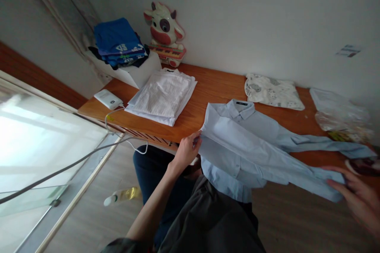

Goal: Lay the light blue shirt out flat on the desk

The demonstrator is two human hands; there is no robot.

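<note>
A light-blue, long-sleeved, collared cloth shirt (pixel 215 148) overhangs the brown wooden tabletop (pixel 213 81), right of folded white garments (pixel 166 93). Left hand (pixel 187 148): fingers pinching its left edge. Right hand (pixel 358 191): fingers pinching the near sleeve's (pixel 267 156) end. Folding appears partial; the far sleeve (pixel 314 142) lies outstretched.

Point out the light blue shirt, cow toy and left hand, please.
Light blue shirt (pixel 243 139), head view: sleeve across its front.
Cow toy (pixel 163 33), head view: its face.
Left hand (pixel 187 151), head view: back of hand.
</note>
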